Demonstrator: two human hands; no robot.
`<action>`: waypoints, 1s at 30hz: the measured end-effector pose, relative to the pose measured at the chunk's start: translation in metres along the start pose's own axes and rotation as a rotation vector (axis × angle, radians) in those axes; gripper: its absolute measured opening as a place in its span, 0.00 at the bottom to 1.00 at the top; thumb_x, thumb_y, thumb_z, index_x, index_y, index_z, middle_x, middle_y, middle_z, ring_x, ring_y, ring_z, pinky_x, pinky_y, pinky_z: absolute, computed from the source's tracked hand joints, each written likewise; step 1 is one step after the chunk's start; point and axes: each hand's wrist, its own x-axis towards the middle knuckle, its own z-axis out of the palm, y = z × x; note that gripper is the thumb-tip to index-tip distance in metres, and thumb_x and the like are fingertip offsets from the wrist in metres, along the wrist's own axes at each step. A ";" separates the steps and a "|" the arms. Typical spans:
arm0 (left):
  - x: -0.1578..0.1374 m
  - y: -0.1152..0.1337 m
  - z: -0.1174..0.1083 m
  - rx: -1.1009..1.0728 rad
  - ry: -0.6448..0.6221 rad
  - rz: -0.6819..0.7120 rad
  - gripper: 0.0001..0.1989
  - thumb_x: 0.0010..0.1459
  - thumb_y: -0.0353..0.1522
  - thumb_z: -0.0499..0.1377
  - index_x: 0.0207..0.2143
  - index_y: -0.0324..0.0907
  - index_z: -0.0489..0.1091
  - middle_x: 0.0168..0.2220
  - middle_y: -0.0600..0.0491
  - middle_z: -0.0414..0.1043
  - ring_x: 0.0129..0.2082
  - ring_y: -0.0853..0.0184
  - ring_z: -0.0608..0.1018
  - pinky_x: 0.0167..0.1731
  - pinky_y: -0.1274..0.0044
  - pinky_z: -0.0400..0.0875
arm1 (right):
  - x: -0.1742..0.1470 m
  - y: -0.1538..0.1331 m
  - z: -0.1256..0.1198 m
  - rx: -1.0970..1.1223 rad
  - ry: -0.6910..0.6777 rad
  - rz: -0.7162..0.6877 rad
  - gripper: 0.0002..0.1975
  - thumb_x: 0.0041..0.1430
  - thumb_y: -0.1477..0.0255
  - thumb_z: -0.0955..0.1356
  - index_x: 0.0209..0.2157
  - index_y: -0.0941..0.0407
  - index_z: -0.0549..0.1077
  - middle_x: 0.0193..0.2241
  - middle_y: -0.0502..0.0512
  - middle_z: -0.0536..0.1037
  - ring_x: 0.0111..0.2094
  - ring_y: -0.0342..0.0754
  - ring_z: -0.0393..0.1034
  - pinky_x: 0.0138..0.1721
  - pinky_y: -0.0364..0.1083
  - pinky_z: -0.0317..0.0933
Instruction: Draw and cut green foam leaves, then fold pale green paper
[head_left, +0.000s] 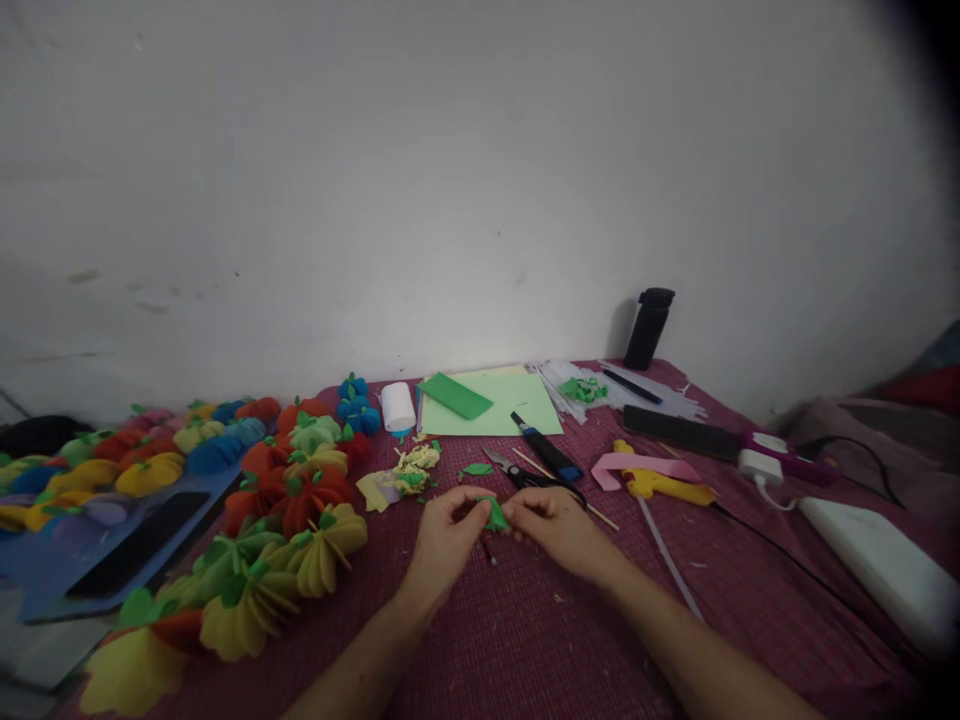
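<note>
Between my two hands is a small green paper piece (495, 514), pinched at its edges. My left hand (448, 535) grips its left side between thumb and fingers. On the other side, the thumb and fingers of my right hand (559, 530) close on the piece. Just beyond the hands lie a pair of black-handled scissors (536, 481), a box cutter (546, 447), a thin wooden stick (602, 517) and a green paper leaf (476, 469). A pencil (489, 550) shows partly below the green piece.
Several colourful paper pumpkins (247, 600) crowd the left side. Paper scraps (409, 472), a white roll (397, 408) and light green sheets (517, 395) lie farther back. To the right are a yellow glue gun (667, 485), a pink strip (652, 464), a power bank (877, 560) and a black bottle (649, 330).
</note>
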 end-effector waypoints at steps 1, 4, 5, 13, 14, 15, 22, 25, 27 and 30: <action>0.000 -0.001 0.000 0.006 -0.010 0.012 0.09 0.47 0.32 0.61 0.32 0.37 0.75 0.24 0.54 0.71 0.24 0.70 0.69 0.25 0.80 0.61 | 0.000 -0.001 0.000 0.028 0.003 0.003 0.15 0.58 0.67 0.62 0.21 0.59 0.70 0.17 0.47 0.68 0.20 0.40 0.60 0.23 0.39 0.54; 0.001 -0.002 0.000 0.002 -0.054 0.056 0.14 0.47 0.30 0.61 0.39 0.38 0.73 0.22 0.57 0.66 0.22 0.72 0.67 0.23 0.82 0.59 | 0.000 -0.003 0.001 0.096 0.017 0.004 0.09 0.54 0.68 0.65 0.27 0.59 0.72 0.21 0.48 0.70 0.22 0.40 0.61 0.24 0.39 0.55; 0.001 -0.002 0.000 -0.001 -0.074 0.067 0.16 0.47 0.30 0.61 0.41 0.38 0.72 0.21 0.58 0.64 0.21 0.73 0.66 0.22 0.82 0.58 | 0.000 -0.004 0.001 0.127 0.013 0.015 0.06 0.52 0.70 0.66 0.28 0.59 0.72 0.22 0.47 0.70 0.22 0.40 0.61 0.24 0.39 0.55; 0.003 -0.004 -0.005 0.089 -0.206 0.115 0.19 0.53 0.30 0.58 0.48 0.36 0.66 0.23 0.57 0.67 0.23 0.71 0.68 0.24 0.81 0.60 | 0.000 -0.003 0.002 0.383 -0.079 0.228 0.08 0.44 0.72 0.68 0.30 0.58 0.70 0.20 0.43 0.69 0.18 0.36 0.60 0.19 0.37 0.55; 0.004 -0.004 -0.006 0.111 -0.188 0.128 0.19 0.53 0.31 0.58 0.48 0.36 0.66 0.24 0.56 0.68 0.24 0.70 0.69 0.25 0.81 0.61 | -0.001 -0.003 0.003 0.386 -0.072 0.253 0.09 0.44 0.72 0.68 0.30 0.58 0.69 0.19 0.43 0.68 0.18 0.37 0.61 0.18 0.37 0.55; 0.005 -0.003 -0.008 0.133 -0.160 0.144 0.19 0.54 0.31 0.57 0.49 0.36 0.65 0.26 0.54 0.69 0.26 0.69 0.71 0.27 0.80 0.63 | -0.003 -0.003 0.004 0.384 -0.062 0.274 0.09 0.43 0.72 0.68 0.31 0.58 0.68 0.19 0.42 0.68 0.18 0.37 0.63 0.18 0.36 0.56; -0.030 0.018 -0.032 0.521 -0.089 0.357 0.14 0.56 0.27 0.53 0.44 0.44 0.71 0.40 0.50 0.73 0.40 0.63 0.73 0.40 0.74 0.65 | -0.034 0.008 0.024 0.289 -0.033 0.349 0.11 0.41 0.77 0.67 0.30 0.56 0.63 0.16 0.41 0.69 0.15 0.38 0.65 0.13 0.35 0.56; -0.063 0.015 -0.038 0.724 -0.286 0.464 0.19 0.55 0.23 0.49 0.46 0.45 0.70 0.42 0.50 0.72 0.43 0.62 0.72 0.45 0.70 0.64 | -0.048 0.014 0.034 0.184 -0.056 0.358 0.11 0.43 0.79 0.65 0.32 0.56 0.62 0.16 0.40 0.69 0.14 0.37 0.64 0.12 0.34 0.54; -0.082 0.005 -0.039 0.835 -0.404 0.512 0.23 0.53 0.21 0.49 0.49 0.45 0.68 0.47 0.50 0.71 0.46 0.62 0.70 0.48 0.67 0.62 | -0.053 0.017 0.039 0.078 -0.078 0.351 0.11 0.45 0.78 0.65 0.34 0.55 0.62 0.17 0.40 0.69 0.14 0.37 0.64 0.11 0.33 0.54; -0.098 -0.011 -0.038 0.957 -0.493 0.524 0.27 0.52 0.20 0.49 0.54 0.45 0.63 0.52 0.51 0.67 0.52 0.61 0.66 0.52 0.65 0.59 | -0.054 0.020 0.043 -0.060 -0.102 0.329 0.10 0.48 0.78 0.64 0.35 0.55 0.62 0.18 0.41 0.69 0.14 0.37 0.64 0.11 0.33 0.55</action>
